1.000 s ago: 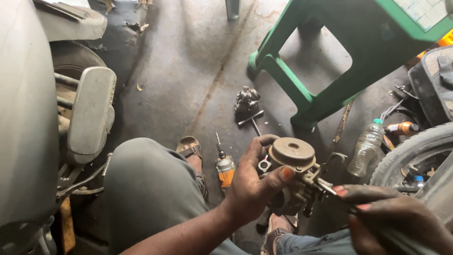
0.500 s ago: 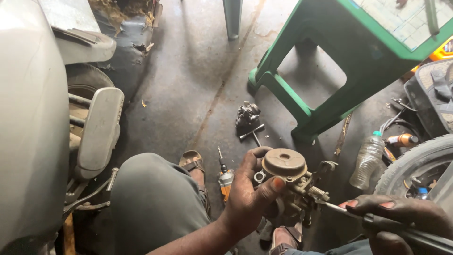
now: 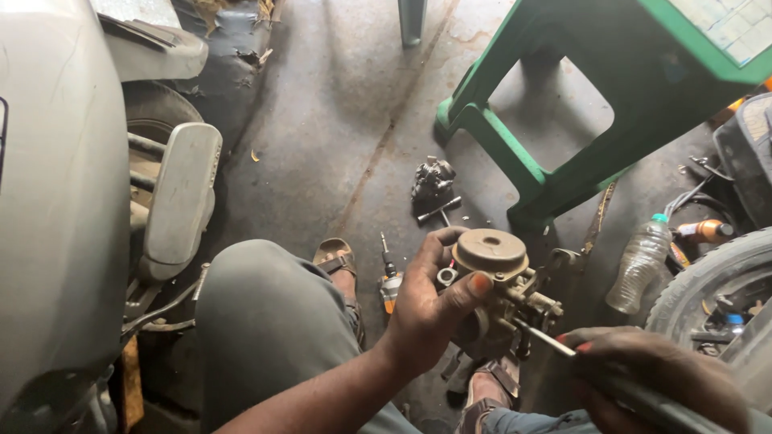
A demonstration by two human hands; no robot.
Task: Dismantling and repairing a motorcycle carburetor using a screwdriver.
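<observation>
On a grey concrete floor — left hand (image 3: 426,309) grips one carburetor (image 3: 498,285), right hand (image 3: 651,374) one screwdriver (image 3: 547,337).

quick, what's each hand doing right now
Left hand: closed around the carburetor, thumb on its round cap.
Right hand: closed on a screwdriver, tip at the carburetor.

Oily, stained concrete floor (image 3: 338,104) fills the view, with a crack running from 12 o'clock toward the centre. A green plastic stool (image 3: 579,88) stands at 1 o'clock. A grey vehicle body (image 3: 56,201) and footrest (image 3: 181,193) occupy 9 o'clock. A tyre (image 3: 708,277) sits at 4 o'clock, with a clear plastic bottle (image 3: 639,261) beside it. Small metal parts (image 3: 433,181) lie near the centre. Light is even daylight.
</observation>
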